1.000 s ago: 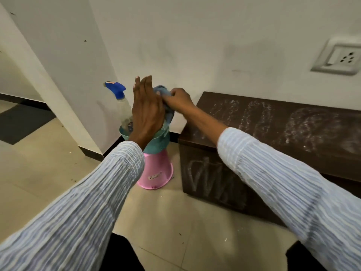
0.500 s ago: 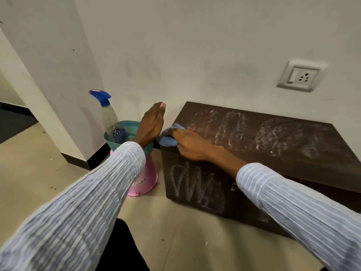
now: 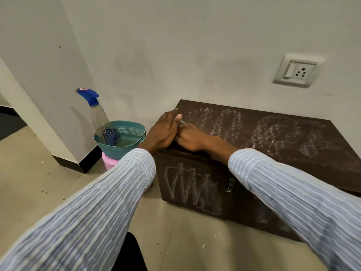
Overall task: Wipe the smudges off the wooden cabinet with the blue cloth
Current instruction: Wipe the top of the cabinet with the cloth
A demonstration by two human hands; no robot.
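Observation:
The dark wooden cabinet [image 3: 283, 159] stands low against the wall, with white chalky smudges across its top [image 3: 281, 133] and on its front [image 3: 187, 184]. My right hand [image 3: 192, 137] lies pressed on the top's left corner, over the blue cloth [image 3: 182, 121]. Only a thin pale sliver of the cloth shows at the fingertips. My left hand [image 3: 164, 132] rests flat at the cabinet's left edge, fingers straight, touching the right hand and holding nothing that I can see.
Left of the cabinet, a teal basket [image 3: 134, 130] sits on a pink stool [image 3: 109, 163] and holds a spray bottle with a blue trigger [image 3: 101, 122]. A wall corner [image 3: 64, 153] juts out further left. A socket plate [image 3: 295, 72] is on the wall above the cabinet.
My right hand brought the cloth from over the basket down onto the cabinet's left corner and slid it further back. My left hand came across to rest against the right.

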